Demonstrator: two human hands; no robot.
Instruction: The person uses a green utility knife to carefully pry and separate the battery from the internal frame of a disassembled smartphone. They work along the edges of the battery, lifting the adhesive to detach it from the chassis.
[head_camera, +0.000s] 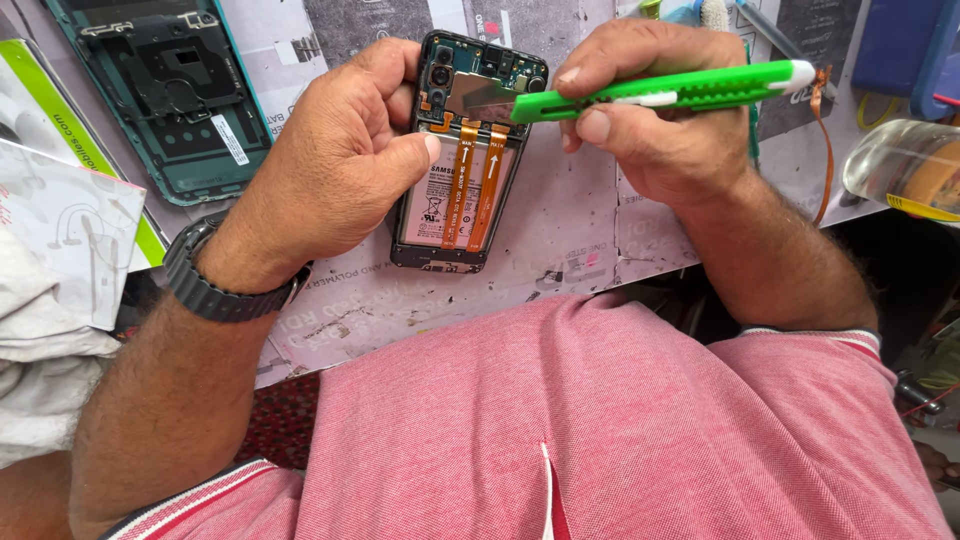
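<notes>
The right hand (650, 110) has its grip closed tight around a green utility knife (670, 92), thumb beneath and fingers over the top, with the blade end lying against the metal shield near the top of the opened phone (465, 150). The left hand (340, 160) is wrapped along the phone's left edge, thumb pressed onto the battery (440, 195) beside two orange flex cables (478, 185), pinning the phone flat on the surface (580, 230) at upper centre of the frame. By the look of it, the step in hand is prying at that shield; it calls for a shallow, gentle lever that keeps clear of the cables. The detached back cover (165, 90) lies at upper left.
</notes>
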